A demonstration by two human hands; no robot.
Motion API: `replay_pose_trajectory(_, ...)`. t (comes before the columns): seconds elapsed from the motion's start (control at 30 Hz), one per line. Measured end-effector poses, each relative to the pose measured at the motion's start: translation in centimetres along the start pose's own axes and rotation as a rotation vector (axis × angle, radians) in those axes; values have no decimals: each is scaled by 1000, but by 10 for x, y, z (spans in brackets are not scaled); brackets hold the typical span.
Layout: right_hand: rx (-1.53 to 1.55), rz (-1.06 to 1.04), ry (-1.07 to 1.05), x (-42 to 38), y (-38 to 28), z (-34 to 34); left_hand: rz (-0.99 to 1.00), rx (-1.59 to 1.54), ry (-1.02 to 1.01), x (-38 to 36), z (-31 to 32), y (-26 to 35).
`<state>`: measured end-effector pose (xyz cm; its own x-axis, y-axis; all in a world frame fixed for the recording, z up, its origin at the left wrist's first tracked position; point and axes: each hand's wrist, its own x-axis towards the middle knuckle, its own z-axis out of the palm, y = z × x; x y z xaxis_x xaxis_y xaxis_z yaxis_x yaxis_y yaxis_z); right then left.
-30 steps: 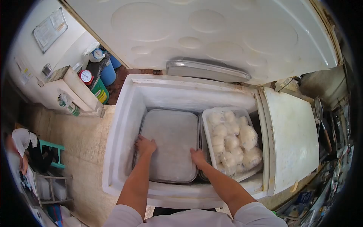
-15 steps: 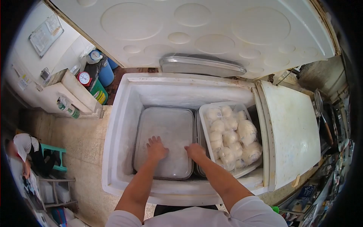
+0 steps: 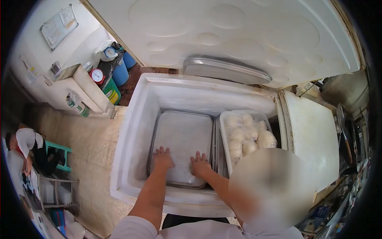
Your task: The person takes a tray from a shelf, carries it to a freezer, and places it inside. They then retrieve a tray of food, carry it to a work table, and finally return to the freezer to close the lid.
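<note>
A flat grey metal tray with rounded corners lies in the left part of an open chest freezer. My left hand rests on its near left area, fingers spread. Near the tray's right side, my right hand lies palm down with its fingers apart. Neither hand holds anything. Beside the tray stands a white plastic basket with several round, pale, plastic-wrapped lumps. A blurred patch hides the basket's near part and some of my right arm.
Behind the freezer, its raised lid stands up, with another metal tray leaning there. A white panel covers the right end. At left, a person sits by a green stool. A red scale stands farther back.
My right hand has gone from a closed shape at the tray's right edge to spread fingers on its top. The view has shifted slightly. A blurred patch has appeared at lower right.
</note>
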<state>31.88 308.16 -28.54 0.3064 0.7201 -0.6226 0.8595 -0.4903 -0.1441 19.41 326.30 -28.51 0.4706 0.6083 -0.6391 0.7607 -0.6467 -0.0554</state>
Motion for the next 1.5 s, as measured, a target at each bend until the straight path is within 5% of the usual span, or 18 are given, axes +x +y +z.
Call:
replay_pose_trajectory(0.2, -27, 39, 2, 2, -11, -7, 42, -96, -44, -17, -25, -6)
replay_pose_trajectory(0.3, 36, 4, 57, -16, -16, -36, 91, -246, 90, -45, -42, 0)
replay_pose_trajectory(0.4, 307, -90, 289, -34, -32, -64, 258, -463, 557, -84, -32, 2)
replay_pose_trajectory(0.53, 751, -393, 657, -85, -64, -82, 243, -940, 674, -205, -44, -7)
replay_pose_trajectory(0.67, 1018, -678, 430, -150, -112, -79, -99, -1309, 819, -319, -4, -26)
replay_pose_trajectory(0.87, 892, -1029, 85, -201, -197, 7, -373, -1481, 1000, -411, 134, -57)
replay_pose_trajectory(1.0, 528, -1168, -37, -236, -257, 46, -527, -1590, 997, -460, 217, -82)
replay_pose_trajectory(1.5, 121, -1570, -595, -403, -598, 273, -1021, -1776, 1301, -693, 470, -231)
